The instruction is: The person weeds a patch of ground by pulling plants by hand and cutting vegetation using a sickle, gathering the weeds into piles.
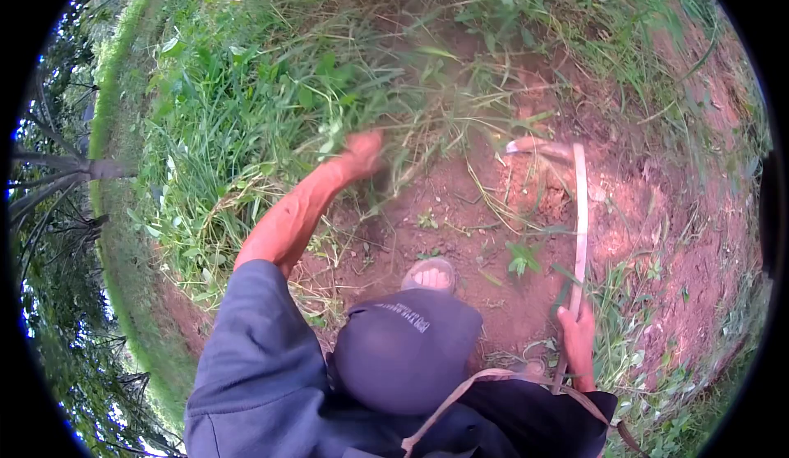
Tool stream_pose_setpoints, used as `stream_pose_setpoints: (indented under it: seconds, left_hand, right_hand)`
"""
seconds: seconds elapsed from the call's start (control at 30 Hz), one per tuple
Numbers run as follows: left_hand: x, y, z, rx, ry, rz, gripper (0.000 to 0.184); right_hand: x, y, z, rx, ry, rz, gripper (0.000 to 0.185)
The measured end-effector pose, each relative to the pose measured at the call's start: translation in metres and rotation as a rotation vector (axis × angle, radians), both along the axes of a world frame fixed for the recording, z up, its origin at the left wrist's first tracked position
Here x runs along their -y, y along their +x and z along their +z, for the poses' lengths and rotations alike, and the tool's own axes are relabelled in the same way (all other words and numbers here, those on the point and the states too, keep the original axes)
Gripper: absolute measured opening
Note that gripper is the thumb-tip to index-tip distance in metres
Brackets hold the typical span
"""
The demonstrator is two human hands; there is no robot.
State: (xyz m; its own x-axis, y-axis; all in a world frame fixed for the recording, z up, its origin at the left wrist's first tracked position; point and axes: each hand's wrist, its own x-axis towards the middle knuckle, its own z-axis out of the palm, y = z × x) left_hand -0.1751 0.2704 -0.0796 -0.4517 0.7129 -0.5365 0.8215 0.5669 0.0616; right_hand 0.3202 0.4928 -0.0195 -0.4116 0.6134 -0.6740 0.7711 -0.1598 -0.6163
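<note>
My right hand (pixel 578 339) is wrapped round the lower part of a hoe's long pale handle (pixel 582 220). The narrow hoe head (pixel 538 146) turns off to the left at the far end and lies against the reddish soil, its tip catching light. My left hand (pixel 362 152) is stretched forward at the edge of the green weeds (pixel 246 121). Motion smears its fingers, and long grass blades (pixel 423 133) are beside it; whether it holds any cannot be made out.
Bare brown soil (pixel 460 236) with small seedlings (pixel 522 258) lies between my arms. My sandalled foot (pixel 431 276) shows beyond a dark cap (pixel 403 351). A strap (pixel 460 392) crosses at the bottom. Thick grass grows ahead; trees (pixel 57 170) stand at the left.
</note>
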Motion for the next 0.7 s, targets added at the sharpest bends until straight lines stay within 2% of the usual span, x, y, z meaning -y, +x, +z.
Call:
stream_pose_setpoints:
  seconds: [0.07,0.13,0.2,0.27,0.3,0.33,0.37,0.4,0.47,0.53,0.57,0.7]
  left_hand:
    - [0.034,-0.001,-0.035,0.054,0.349,-0.061,0.031]
    - [0.042,0.008,-0.045,0.034,0.2,-0.118,0.03]
    - [0.053,0.012,-0.043,0.067,0.032,-0.128,0.03]
    - [0.071,0.016,-0.022,0.115,0.121,-0.162,0.015]
    - [0.08,0.015,-0.014,0.208,0.065,-0.04,0.017]
    - [0.098,0.015,-0.008,0.248,0.123,-0.048,0.013]
    - [0.122,0.018,-0.018,0.294,0.043,-0.059,0.009]
    - [0.158,0.025,-0.027,0.363,0.118,0.034,0.011]
    - [0.219,0.048,-0.01,0.586,0.0,0.704,0.016]
    - [0.291,0.082,0.009,0.347,-0.346,0.377,0.022]
    - [0.32,0.105,0.015,0.361,-0.453,0.306,0.024]
    - [0.364,0.162,0.04,0.643,-0.572,0.464,0.031]
  right_hand:
    - [0.001,0.017,-0.024,0.038,-0.155,-0.055,0.028]
    - [0.006,-0.003,-0.003,0.053,-0.192,-0.091,0.023]
    - [0.006,0.028,-0.035,-0.042,-0.156,-0.057,0.021]
    - [-0.004,0.028,-0.015,-0.028,-0.07,0.108,0.024]
    - [-0.011,0.023,-0.005,0.003,-0.056,0.154,0.025]
    - [-0.017,0.017,0.008,0.045,-0.06,0.183,0.026]
    - [-0.025,0.008,0.021,0.085,-0.059,0.213,0.027]
    - [-0.033,-0.004,0.036,0.121,-0.054,0.248,0.027]
    - [-0.049,-0.03,0.066,0.204,-0.037,0.302,0.029]
    - [-0.066,-0.052,0.1,0.273,-0.021,0.36,0.031]
    - [-0.075,-0.06,0.117,0.303,-0.015,0.381,0.032]
    - [-0.104,-0.085,0.167,0.368,0.008,0.429,0.037]
